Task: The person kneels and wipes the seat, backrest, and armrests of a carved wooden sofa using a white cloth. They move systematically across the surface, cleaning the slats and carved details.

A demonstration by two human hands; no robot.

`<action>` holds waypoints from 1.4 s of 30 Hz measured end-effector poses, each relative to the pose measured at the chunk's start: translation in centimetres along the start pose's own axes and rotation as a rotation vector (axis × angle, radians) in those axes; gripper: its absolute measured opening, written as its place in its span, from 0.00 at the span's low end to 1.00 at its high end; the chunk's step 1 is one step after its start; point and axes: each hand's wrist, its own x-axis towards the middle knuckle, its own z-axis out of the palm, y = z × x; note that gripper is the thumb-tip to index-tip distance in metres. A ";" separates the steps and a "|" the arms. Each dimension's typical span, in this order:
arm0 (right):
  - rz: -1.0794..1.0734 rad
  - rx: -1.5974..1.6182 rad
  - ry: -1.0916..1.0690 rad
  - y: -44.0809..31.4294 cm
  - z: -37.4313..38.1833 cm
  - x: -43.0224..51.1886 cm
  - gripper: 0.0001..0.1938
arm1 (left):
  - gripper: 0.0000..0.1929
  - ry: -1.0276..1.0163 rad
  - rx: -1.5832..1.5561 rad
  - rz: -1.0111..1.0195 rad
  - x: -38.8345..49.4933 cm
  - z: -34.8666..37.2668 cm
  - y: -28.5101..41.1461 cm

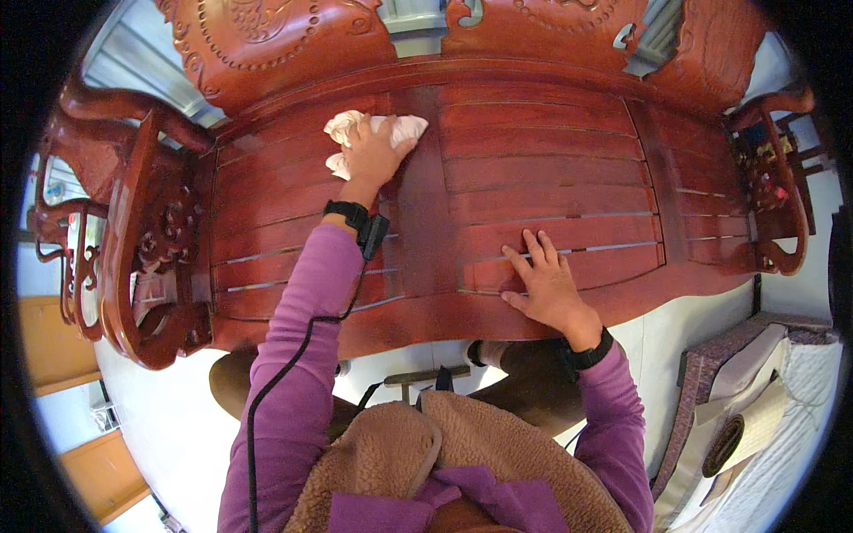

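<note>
A carved, reddish-brown wooden bench (426,266) with a slatted seat spans the view before me. My left hand (372,153) grips a crumpled white cloth (408,128) and presses it on the seat's back part, left of the broad middle board. Parts of the cloth stick out on both sides of the fingers; the rest is hidden under the hand. My right hand (546,283) rests palm down near the front edge, right of that board. Its fingers are spread over the slats and it holds nothing.
Carved backrest panels (280,40) rise behind the seat. Curved armrests stand at the left (126,253) and right (786,186). A black cable (293,360) runs along my left sleeve from a wrist device (373,234). At the lower right lies a rolled mat (746,426) on a cushioned seat.
</note>
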 end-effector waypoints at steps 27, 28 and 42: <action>-0.002 -0.103 0.067 -0.7 0.8 1.1 0.40 | 0.31 0.206 0.025 0.182 -6.8 -0.5 2.2; 0.005 -0.121 0.046 -0.8 0.8 1.1 0.40 | 0.31 0.183 -0.038 0.197 -8.6 -1.4 2.7; -0.037 -0.116 0.123 -0.4 1.2 0.8 0.39 | 0.24 0.150 0.045 0.201 1.8 2.6 7.6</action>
